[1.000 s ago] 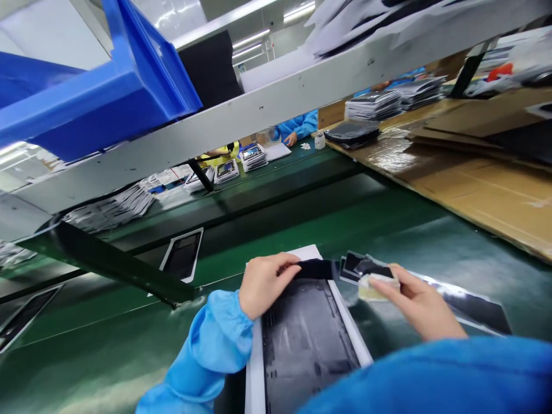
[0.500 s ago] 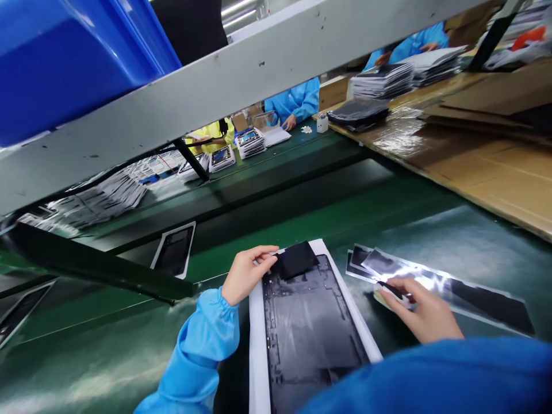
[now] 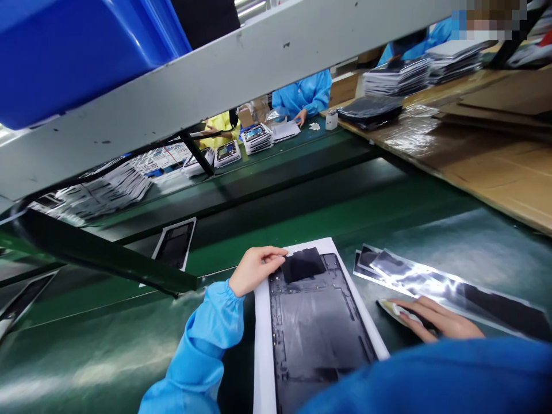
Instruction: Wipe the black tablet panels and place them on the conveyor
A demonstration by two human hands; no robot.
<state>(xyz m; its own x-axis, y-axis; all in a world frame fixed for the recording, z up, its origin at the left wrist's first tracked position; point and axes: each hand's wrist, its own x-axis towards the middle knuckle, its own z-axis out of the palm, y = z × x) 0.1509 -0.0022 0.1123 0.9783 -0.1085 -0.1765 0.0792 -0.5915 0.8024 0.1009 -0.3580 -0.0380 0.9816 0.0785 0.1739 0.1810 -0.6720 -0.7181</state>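
Observation:
My left hand (image 3: pixel 257 269) pinches the left edge of a small black rectangular sheet (image 3: pixel 304 265). That sheet lies over the top end of a black tablet housing (image 3: pixel 319 322), partly covering it; whether it is stuck down I cannot tell. Under the housing is a white backing (image 3: pixel 264 345), showing along its sides. On the green surface to the right, my right hand (image 3: pixel 444 319) has its fingers closed at a pale, yellowish wad (image 3: pixel 401 312) with a dark edge; its exact kind is unclear. Beyond that hand lie glossy strips of black film (image 3: pixel 435 282).
A slanted grey beam (image 3: pixel 241 75) with a blue bin (image 3: pixel 86 52) crosses above. A dark green brace (image 3: pixel 107 253) stands left, near another black housing (image 3: pixel 175 244). Cardboard (image 3: pixel 487 149) lies right. Behind, a co-worker in blue (image 3: pixel 304 95) sits near stacked panels (image 3: pixel 257 138).
My right hand has shifted slightly right and lower, its fingers now stretched further over the pale wad. The left hand keeps its pinch on the black sheet, which lies a little flatter. The view has shifted slightly.

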